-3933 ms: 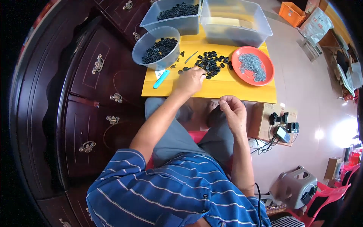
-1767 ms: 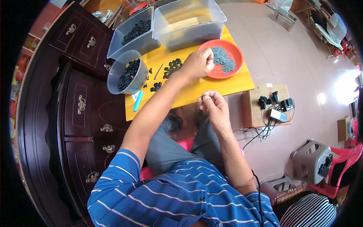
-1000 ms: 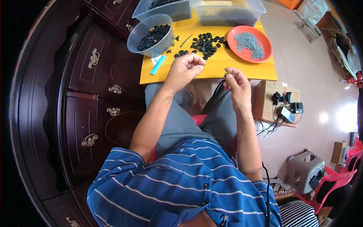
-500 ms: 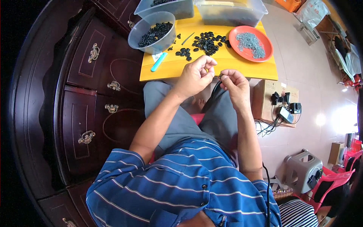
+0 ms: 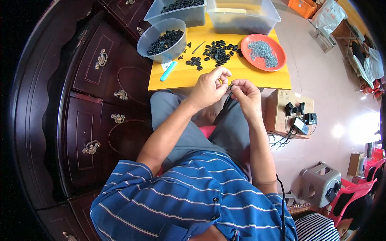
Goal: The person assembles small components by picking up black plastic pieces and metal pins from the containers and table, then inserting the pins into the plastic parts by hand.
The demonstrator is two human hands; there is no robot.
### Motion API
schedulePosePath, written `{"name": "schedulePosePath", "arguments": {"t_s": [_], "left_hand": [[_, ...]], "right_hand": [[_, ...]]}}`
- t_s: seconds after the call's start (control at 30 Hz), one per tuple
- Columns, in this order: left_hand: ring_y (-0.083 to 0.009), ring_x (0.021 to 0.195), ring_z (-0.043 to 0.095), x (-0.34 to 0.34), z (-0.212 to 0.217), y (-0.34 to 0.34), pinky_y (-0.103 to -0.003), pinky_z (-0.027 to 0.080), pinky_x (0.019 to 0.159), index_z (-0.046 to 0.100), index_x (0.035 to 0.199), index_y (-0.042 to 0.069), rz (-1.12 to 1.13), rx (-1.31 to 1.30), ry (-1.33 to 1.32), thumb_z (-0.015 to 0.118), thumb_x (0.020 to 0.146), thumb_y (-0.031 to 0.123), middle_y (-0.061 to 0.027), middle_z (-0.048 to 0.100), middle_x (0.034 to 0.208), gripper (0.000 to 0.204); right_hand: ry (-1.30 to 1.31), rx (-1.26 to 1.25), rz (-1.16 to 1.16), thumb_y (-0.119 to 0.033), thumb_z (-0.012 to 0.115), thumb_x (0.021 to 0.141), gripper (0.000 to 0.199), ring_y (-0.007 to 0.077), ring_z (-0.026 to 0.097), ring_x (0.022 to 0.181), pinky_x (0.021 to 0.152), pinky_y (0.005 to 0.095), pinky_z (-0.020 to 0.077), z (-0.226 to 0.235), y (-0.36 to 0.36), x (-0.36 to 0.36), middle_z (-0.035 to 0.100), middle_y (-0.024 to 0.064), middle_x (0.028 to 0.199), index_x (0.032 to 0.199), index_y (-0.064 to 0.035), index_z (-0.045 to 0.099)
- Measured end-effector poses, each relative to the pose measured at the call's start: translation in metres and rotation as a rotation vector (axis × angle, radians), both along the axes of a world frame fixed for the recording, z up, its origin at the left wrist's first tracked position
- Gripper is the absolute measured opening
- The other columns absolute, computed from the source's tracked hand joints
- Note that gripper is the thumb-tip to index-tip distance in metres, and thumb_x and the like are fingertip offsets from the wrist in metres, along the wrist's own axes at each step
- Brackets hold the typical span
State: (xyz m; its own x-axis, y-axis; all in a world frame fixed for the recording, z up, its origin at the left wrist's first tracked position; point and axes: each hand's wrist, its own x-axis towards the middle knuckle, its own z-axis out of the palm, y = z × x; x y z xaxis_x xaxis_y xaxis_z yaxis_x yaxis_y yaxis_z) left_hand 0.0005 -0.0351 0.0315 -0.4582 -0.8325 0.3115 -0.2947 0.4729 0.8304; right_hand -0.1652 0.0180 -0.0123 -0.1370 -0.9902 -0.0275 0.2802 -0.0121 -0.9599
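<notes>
Just in front of the table's near edge, my two hands meet. My right hand [image 5: 247, 97] pinches a small black part [image 5: 230, 86] between thumb and fingertips. Its exact kind is too small to tell. Beside it my left hand [image 5: 207, 89] is closed, thumb against curled fingers; whatever it grips is hidden. Beyond the hands, a pile of small black oval ring-like pieces [image 5: 219, 53] lies on the yellow table [image 5: 265, 81]. A smaller cluster of such pieces [image 5: 195, 62] is left of it. An orange-red plate [image 5: 281, 59] holds small silvery metal pieces [image 5: 263, 53].
A round clear tub [image 5: 175, 52] of black parts stands at the table's left, near a turquoise-handled tool [image 5: 168, 71] and a thin metal rod [image 5: 198, 47]. Two clear bins [image 5: 193, 18] stand behind. Dark drawers [image 5: 90, 116] flank my left; a cardboard box [image 5: 277, 116] with devices is right.
My right hand has come closer to my left, bringing the small black part up to the left fingertips. The whole view has shifted slightly.
</notes>
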Motion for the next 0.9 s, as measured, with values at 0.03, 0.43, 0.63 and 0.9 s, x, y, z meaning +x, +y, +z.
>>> {"name": "schedulePosePath", "arguments": {"t_s": [0.03, 0.43, 0.63, 0.9], "left_hand": [[-0.0127, 0.061, 0.064, 0.000, 0.001, 0.000, -0.029, 0.051, 0.060, 0.059, 0.109, 0.003, -0.001, -0.003, 0.002, 0.063, 0.083, 0.000, -0.0061, 0.064, 0.078, 0.026], [-0.0092, 0.060, 0.061, -0.004, 0.004, 0.000, -0.028, 0.049, 0.058, 0.059, 0.108, 0.003, 0.001, 0.015, 0.038, 0.063, 0.084, -0.001, -0.0042, 0.062, 0.076, 0.025], [-0.0107, 0.059, 0.062, -0.007, 0.000, 0.001, -0.028, 0.050, 0.058, 0.060, 0.107, 0.004, -0.001, 0.004, 0.012, 0.063, 0.083, -0.002, -0.0047, 0.062, 0.075, 0.024], [-0.0056, 0.061, 0.058, 0.003, -0.002, -0.008, -0.024, 0.048, 0.059, 0.063, 0.109, 0.003, -0.054, 0.102, 0.082, 0.065, 0.084, 0.000, -0.0009, 0.063, 0.080, 0.026]], "right_hand": [[0.000, -0.001, 0.000, -0.005, 0.068, 0.093, 0.014, 0.0057, 0.062, 0.076, 0.069, 0.0211, 0.0510, 0.000, 0.000, 0.000, 0.068, 0.0004, 0.090, 0.106, 0.0011, 0.067], [0.001, -0.012, -0.035, -0.003, 0.068, 0.091, 0.014, 0.0059, 0.061, 0.072, 0.067, 0.0208, 0.0494, 0.002, -0.001, -0.001, 0.068, 0.0008, 0.085, 0.104, 0.0015, 0.068], [0.024, -0.028, -0.055, -0.003, 0.068, 0.091, 0.012, 0.0054, 0.060, 0.072, 0.067, 0.0204, 0.0492, -0.001, -0.002, 0.001, 0.067, -0.0002, 0.084, 0.103, 0.0011, 0.068], [-0.025, -0.017, -0.035, -0.002, 0.067, 0.092, 0.012, 0.0065, 0.061, 0.074, 0.068, 0.0206, 0.0498, 0.001, 0.000, -0.005, 0.070, 0.0019, 0.089, 0.104, -0.0013, 0.068]]}}
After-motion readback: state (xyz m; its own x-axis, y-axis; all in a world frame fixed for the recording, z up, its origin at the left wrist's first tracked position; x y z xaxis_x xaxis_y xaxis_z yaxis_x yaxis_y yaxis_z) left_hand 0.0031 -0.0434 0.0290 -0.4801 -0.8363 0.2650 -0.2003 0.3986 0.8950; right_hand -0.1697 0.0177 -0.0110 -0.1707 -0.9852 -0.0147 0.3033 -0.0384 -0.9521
